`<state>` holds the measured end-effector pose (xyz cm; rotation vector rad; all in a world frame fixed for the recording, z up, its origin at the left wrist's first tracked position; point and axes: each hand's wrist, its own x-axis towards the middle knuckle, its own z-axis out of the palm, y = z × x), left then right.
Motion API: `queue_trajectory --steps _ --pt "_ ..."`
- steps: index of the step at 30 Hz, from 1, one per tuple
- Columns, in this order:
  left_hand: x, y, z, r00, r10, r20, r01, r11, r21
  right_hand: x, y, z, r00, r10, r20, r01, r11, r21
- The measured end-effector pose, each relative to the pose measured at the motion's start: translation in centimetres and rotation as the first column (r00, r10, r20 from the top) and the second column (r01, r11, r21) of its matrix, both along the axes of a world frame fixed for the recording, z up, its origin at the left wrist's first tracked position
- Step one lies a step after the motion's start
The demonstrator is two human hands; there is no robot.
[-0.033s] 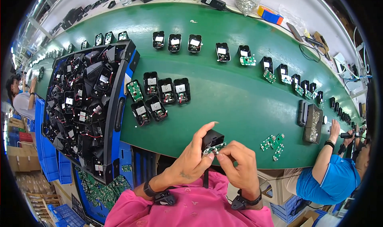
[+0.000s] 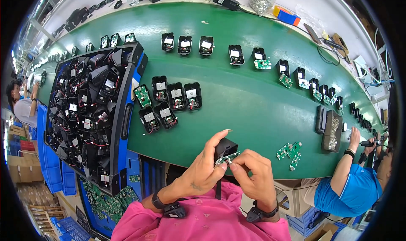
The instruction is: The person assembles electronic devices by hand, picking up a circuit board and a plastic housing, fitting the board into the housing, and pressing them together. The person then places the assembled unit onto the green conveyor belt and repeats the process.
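nothing visibly moved; our left hand [image 2: 201, 173] clasps a housing [image 2: 225, 146], likely steadying it; our right hand [image 2: 253, 173], pinching or not, we can't tell.

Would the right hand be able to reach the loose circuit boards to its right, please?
Probably yes: nothing stands between the right hand and the loose circuit boards, though it is busy at another circuit board.
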<state>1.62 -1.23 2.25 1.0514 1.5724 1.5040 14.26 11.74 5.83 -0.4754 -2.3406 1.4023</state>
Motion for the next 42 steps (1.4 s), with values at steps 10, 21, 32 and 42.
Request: queue_trajectory --steps 10,21,32,42 --pt "-1.0 -0.1 1.2 0.968 -0.167 -0.185 0.147 0.982 -0.120 0.0 1.4 0.3 0.982 0.160 0.102 -0.158 0.987 -0.028" --pt "0.1 0.3 -0.6 0.943 -0.023 -0.331 -0.026 0.990 -0.141 -1.1 0.0 -1.4 0.998 -0.005 0.062 -0.003 0.992 0.122" --pt "-1.3 -0.7 -0.2 0.983 0.019 0.185 -0.018 1.000 -0.005 -0.9 -0.4 -2.5 0.982 -0.135 0.134 0.173 0.928 -0.329" --pt "-3.0 0.3 1.2 0.995 0.089 0.037 -0.089 0.996 0.012 -3.7 -1.1 -1.9 0.985 -0.169 -0.020 0.129 0.820 -0.558"
